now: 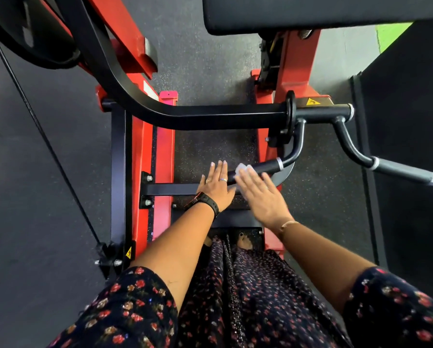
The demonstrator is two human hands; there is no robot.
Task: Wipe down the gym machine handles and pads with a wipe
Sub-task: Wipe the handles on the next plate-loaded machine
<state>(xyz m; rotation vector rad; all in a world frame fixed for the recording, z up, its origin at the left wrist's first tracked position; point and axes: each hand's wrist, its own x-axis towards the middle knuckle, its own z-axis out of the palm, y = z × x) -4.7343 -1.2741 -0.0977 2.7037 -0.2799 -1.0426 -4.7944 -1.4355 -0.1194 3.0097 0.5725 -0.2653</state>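
Observation:
A black handle (265, 168) of the red and black machine juts toward me at mid-frame. My right hand (260, 194) lies flat with straight fingers and presses a crumpled white wipe (244, 169) onto this handle near its free end; the hand is motion-blurred. Just to its left, my left hand (216, 183) is flat with fingers straight at the handle's tip, holding nothing. A second handle (406, 172) with a grey grip sticks out to the right. A black pad (310, 13) fills the top right.
A curved black arm (140, 104) of the machine crosses above the hands. Red frame posts (140, 156) stand left and behind. A thin black cable (42, 136) runs diagonally at left. Dark rubber floor (34, 197) surrounds the machine.

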